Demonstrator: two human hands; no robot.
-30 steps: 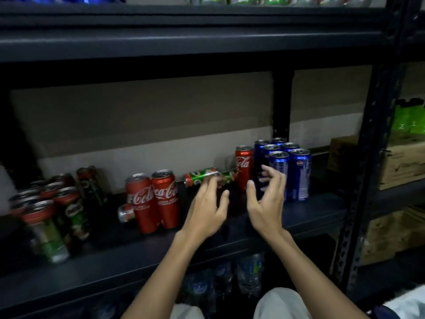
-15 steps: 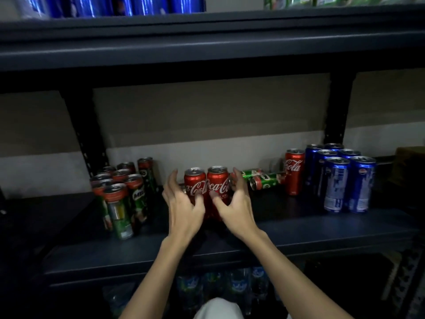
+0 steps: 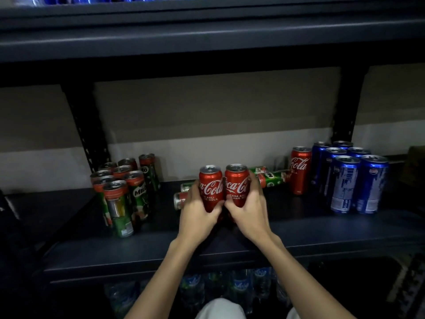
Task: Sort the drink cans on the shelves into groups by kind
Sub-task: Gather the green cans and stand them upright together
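Observation:
Two red Coca-Cola cans stand side by side mid-shelf. My left hand (image 3: pixel 198 212) grips the left Coca-Cola can (image 3: pixel 211 187) and my right hand (image 3: pixel 249 208) grips the right Coca-Cola can (image 3: pixel 236 185). A third red Coca-Cola can (image 3: pixel 300 170) stands further right, beside a cluster of several blue cans (image 3: pixel 349 178). Several green Milo cans (image 3: pixel 125 189) stand grouped at the left. Two Milo cans (image 3: pixel 272 177) lie on their sides behind my right hand, and two more fallen cans (image 3: pixel 182 195) lie left of my left hand.
The dark shelf board (image 3: pixel 161 247) has bare room along its front edge. An upper shelf (image 3: pixel 207 38) hangs close overhead with blue cans on it. Black uprights (image 3: pixel 85 132) stand behind. Water bottles (image 3: pixel 239 288) sit on the level below.
My view swung left along the shelf. Both hands moved from near the blue cans to the pair of red cans and closed round them.

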